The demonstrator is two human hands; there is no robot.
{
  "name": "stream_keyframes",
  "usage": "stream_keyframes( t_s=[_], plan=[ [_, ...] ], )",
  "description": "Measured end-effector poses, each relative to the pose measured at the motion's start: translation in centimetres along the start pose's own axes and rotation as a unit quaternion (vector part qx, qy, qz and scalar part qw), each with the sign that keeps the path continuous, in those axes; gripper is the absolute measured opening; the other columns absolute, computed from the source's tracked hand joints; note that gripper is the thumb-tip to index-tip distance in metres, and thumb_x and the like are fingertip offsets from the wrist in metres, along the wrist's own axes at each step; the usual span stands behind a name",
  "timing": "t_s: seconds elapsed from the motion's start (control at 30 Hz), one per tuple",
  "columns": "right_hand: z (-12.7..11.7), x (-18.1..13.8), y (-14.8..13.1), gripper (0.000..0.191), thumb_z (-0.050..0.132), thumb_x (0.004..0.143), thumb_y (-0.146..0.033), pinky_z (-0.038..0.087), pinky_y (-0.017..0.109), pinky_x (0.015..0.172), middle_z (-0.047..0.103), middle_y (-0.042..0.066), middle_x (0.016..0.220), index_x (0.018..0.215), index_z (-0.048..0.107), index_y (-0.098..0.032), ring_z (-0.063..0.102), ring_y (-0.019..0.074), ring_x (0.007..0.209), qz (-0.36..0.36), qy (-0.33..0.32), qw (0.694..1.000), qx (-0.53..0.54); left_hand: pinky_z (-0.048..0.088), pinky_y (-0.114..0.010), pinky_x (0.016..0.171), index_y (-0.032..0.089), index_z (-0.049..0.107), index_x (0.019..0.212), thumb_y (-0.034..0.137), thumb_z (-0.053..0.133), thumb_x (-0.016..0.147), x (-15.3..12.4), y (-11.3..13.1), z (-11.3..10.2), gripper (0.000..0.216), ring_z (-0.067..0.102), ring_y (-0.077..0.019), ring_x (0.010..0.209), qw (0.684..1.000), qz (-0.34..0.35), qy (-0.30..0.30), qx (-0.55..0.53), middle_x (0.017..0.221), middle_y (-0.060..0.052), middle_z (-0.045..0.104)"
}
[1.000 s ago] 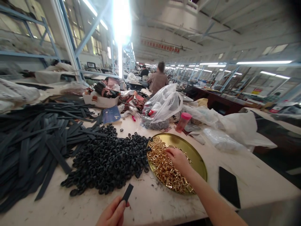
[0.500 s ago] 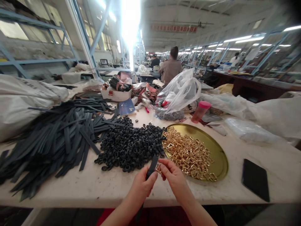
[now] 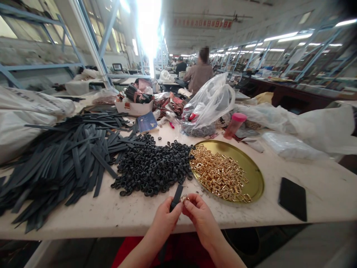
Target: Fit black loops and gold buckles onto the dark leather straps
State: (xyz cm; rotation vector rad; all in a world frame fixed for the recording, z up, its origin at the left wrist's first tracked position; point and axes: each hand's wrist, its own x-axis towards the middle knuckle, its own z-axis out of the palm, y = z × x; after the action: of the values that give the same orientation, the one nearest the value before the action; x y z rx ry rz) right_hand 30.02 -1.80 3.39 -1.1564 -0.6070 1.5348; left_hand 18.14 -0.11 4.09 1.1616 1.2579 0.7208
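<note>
My left hand (image 3: 165, 216) is closed round a dark strap (image 3: 177, 193), whose one end points up and away while the rest hangs below the wrist. Between the thumb and fingers of my right hand (image 3: 198, 210) is a small gold buckle (image 3: 183, 198), right beside the strap. Whether the strap passes through the buckle I cannot tell. Just beyond my hands lies a heap of small black loops (image 3: 156, 167). To its right, a round gold tray (image 3: 255, 182) holds a pile of gold buckles (image 3: 217, 171).
Many dark straps (image 3: 80, 156) spread over the table's left side. A black phone (image 3: 292, 199) lies at the right. Farther back are a blue booklet (image 3: 147, 122), a plastic bag (image 3: 209, 108) and a pink-lidded jar (image 3: 235, 125). A person (image 3: 199, 74) sits beyond, back turned.
My right hand has brought the buckle closer to the strap, and the hands are nearer together. The whole view has shifted slightly.
</note>
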Motion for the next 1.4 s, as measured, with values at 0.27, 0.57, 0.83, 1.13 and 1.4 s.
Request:
stream_keyframes(
  t_s=[0.27, 0.57, 0.83, 1.13, 1.4],
  plan=[
    [-1.2, -1.0, -0.8, 0.026, 0.07, 0.064, -0.034, 0.04, 0.022, 0.055, 0.056, -0.002, 0.065, 0.082, 0.063, -0.017, 0.047, 0.0089, 0.057, -0.016, 0.0, 0.996, -0.085, 0.021, -0.019, 0.036, 0.015, 0.046, 0.081, 0.05, 0.038, 0.077, -1.9, 0.4, -1.1, 0.036, 0.027, -0.008, 0.037, 0.996, -0.017, -0.077, 0.035, 0.045, 0.008, 0.032],
    [0.4, -2.0, 0.9, 0.031, 0.077, 0.059, -0.027, 0.048, 0.016, 0.056, 0.059, -0.002, 0.071, 0.086, 0.064, -0.017, 0.053, 0.0041, 0.056, 0.143, 0.008, 0.975, 0.17, 0.034, -0.025, 0.067, 0.018, 0.054, 0.077, 0.036, 0.036, 0.089, -3.5, -0.3, -2.5, 0.028, 0.05, -0.0164, 0.071, 0.961, 0.074, -0.101, 0.247, 0.076, -0.001, 0.058],
    [0.5, -2.6, 2.5, 0.026, 0.064, 0.071, -0.041, 0.04, 0.022, 0.058, 0.056, -0.002, 0.066, 0.076, 0.058, -0.015, 0.048, 0.0101, 0.061, -0.034, 0.019, 0.992, -0.12, 0.031, -0.02, 0.048, 0.016, 0.043, 0.076, 0.037, 0.041, 0.082, -3.0, -0.5, -2.0, 0.022, 0.039, -0.0099, 0.052, 0.989, -0.011, -0.133, 0.07, 0.058, 0.004, 0.043],
    [0.7, -2.1, 3.4, 0.029, 0.052, 0.08, -0.046, 0.038, 0.023, 0.054, 0.048, -0.004, 0.061, 0.072, 0.048, -0.018, 0.044, 0.0097, 0.056, 0.018, 0.01, 0.994, -0.109, 0.019, -0.016, 0.032, 0.018, 0.042, 0.072, 0.046, 0.044, 0.072, -2.5, -0.9, -2.0, 0.029, 0.029, -0.004, 0.031, 0.986, -0.105, -0.125, -0.024, 0.049, 0.006, 0.046],
    [0.0, -3.0, 3.9, 0.021, 0.045, 0.084, -0.038, 0.038, 0.026, 0.06, 0.055, 0.001, 0.067, 0.074, 0.052, -0.02, 0.05, 0.0142, 0.062, -0.159, 0.044, 0.913, -0.373, 0.022, -0.018, 0.034, 0.019, 0.038, 0.069, 0.045, 0.044, 0.072, -3.1, -1.9, -1.8, 0.027, 0.034, -0.0061, 0.033, 0.99, -0.092, -0.101, -0.019, 0.05, 0.004, 0.05]
  ],
)
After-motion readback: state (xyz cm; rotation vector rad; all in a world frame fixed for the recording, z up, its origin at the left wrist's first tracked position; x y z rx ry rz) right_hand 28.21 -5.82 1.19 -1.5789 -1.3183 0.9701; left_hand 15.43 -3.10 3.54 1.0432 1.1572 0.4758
